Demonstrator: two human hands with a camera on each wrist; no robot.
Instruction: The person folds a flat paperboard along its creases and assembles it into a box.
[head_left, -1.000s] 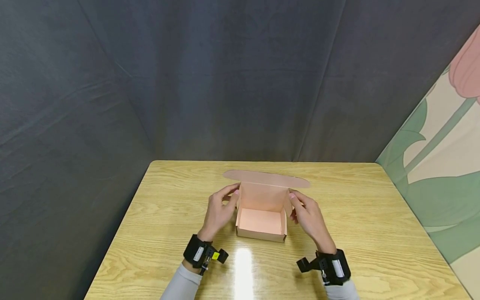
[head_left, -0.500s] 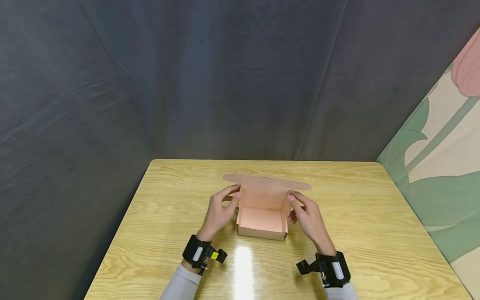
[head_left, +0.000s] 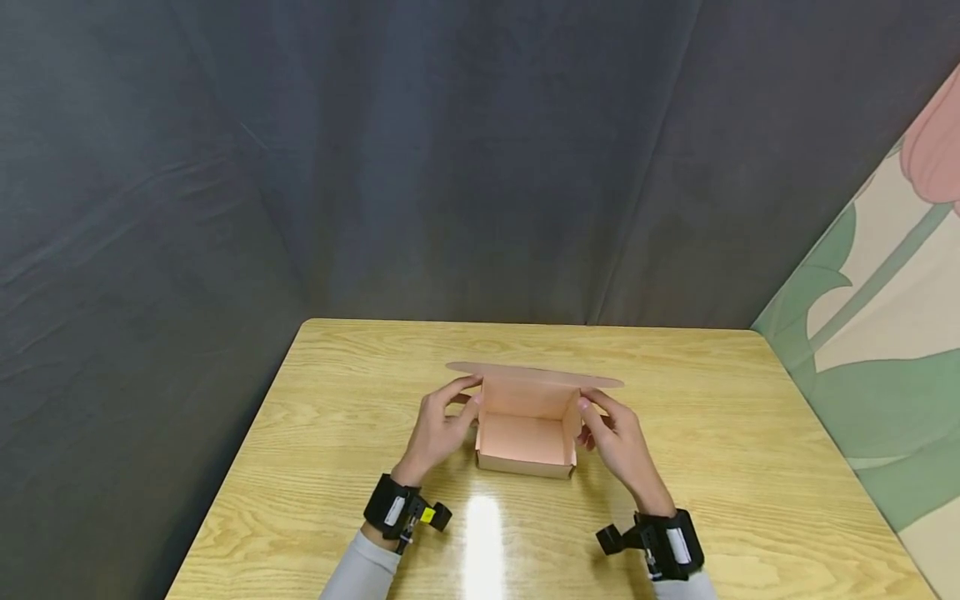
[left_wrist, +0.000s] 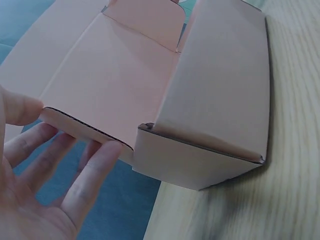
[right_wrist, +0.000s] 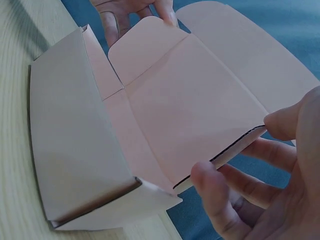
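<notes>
Box: on the bench, at 4 o'clock from my left grip, 8 from my right grip, about equally near.
Long axis: 9 to 3.
Lid: open toward 12, its sides pinched in both.

left hand, right hand: hold raised lid | box: open, on wooden table | curtain: behind

Passage into the box from near and above, raised lid barring far, left hand and right hand flanking lid.
</notes>
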